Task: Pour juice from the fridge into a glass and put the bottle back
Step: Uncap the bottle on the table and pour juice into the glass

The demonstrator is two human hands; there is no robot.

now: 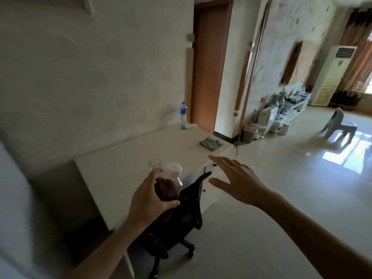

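Left hand (150, 198) grips juice bottle (168, 184) — glass (154, 164) half hidden.

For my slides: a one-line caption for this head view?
Left hand carries capped juice bottle toward glass on desk; right hand open.

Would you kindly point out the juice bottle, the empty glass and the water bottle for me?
juice bottle (168, 187): head view, on its dark juice-filled body.
glass (154, 163): head view, on its clear upper wall.
water bottle (183, 114): head view, on its blue label.

Pale walls, brown door (209, 65), white desk (128, 158), glossy sunlit floor (281, 178)
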